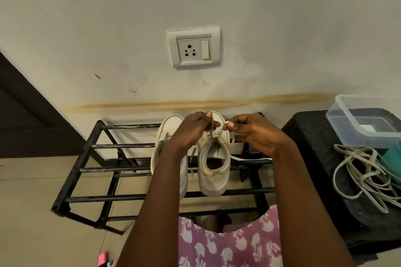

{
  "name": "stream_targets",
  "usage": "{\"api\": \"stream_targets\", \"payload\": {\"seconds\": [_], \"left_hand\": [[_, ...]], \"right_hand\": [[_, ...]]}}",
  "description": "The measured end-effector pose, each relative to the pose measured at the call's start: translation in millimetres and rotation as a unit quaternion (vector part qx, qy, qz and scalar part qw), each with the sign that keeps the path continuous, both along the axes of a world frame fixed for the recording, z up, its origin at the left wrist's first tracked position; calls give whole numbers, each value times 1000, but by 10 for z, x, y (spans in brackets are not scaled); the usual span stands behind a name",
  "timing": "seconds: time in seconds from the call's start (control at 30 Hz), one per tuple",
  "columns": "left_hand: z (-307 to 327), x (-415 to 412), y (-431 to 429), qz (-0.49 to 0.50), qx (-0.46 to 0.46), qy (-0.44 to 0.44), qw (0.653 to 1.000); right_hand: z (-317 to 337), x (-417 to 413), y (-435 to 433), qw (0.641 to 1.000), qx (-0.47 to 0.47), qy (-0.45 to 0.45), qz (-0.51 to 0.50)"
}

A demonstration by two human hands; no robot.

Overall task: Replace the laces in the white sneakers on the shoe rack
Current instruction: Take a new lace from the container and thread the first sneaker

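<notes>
Flat lace [211, 129] pinched over white sneaker [213, 171]
We see left grip [193, 129] and right grip [252, 133] each pinching a lace end; round black metal rack bars [130, 168] below them.

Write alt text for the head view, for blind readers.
The left hand and the right hand each pinch a flat white lace threaded in one white sneaker on a black metal rack. On a black stool lie tangled pale laces.
</notes>
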State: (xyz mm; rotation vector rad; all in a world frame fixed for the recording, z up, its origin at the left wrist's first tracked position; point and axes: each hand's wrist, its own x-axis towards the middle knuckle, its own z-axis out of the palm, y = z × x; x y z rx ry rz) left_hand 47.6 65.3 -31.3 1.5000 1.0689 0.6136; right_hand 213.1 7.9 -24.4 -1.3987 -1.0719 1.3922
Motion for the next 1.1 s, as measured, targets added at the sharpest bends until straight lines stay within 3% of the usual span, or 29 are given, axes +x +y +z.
{"api": "stream_targets", "payload": {"seconds": [0.1,0.37,0.6,0.8,0.93,1.1], "left_hand": [[-2,85,-49,40,-23,-52,998],[-6,95,-59,20,-10,-39,999],[4,54,-70,-33,12,-53,998],[-90,97,-56,13,61,-41,997],[-99,119,-51,32,32,-66,997],[-111,90,-29,40,-1,-62,997]], "right_hand": [[-20,-91,53,999,45,-23,-18],[36,-206,123,991,108,-53,-56],[-11,-252,208,992,91,-61,-66],[25,-295,206,987,116,-67,-87],[-16,-289,212,981,114,-38,-154],[-62,-220,198,980,87,-112,-139]]}}
